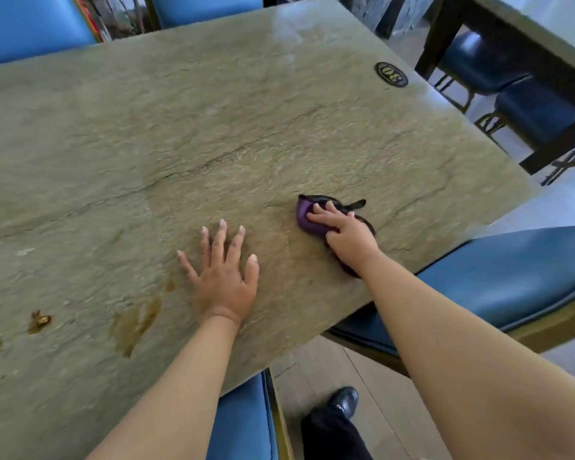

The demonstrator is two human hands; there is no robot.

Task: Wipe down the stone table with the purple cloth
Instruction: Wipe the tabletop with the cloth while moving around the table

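A grey-green stone table (213, 127) with a rough, cracked top fills most of the view. My right hand (344, 232) presses a bunched purple cloth (305, 218) with dark edging onto the table near its right front edge. My left hand (223, 273) lies flat on the stone to the left of the cloth, fingers spread, holding nothing. Brown wet stains (136, 323) mark the table at the lower left, with a smaller stain (40, 322) further left.
A black oval badge (391, 74) sits on the table's far right. Blue padded chairs stand around: one at the right (512, 277), one below (243, 423), two at the back (30, 24). A dark-framed second table (528, 51) stands at upper right. My black shoe (344, 400) is on the floor.
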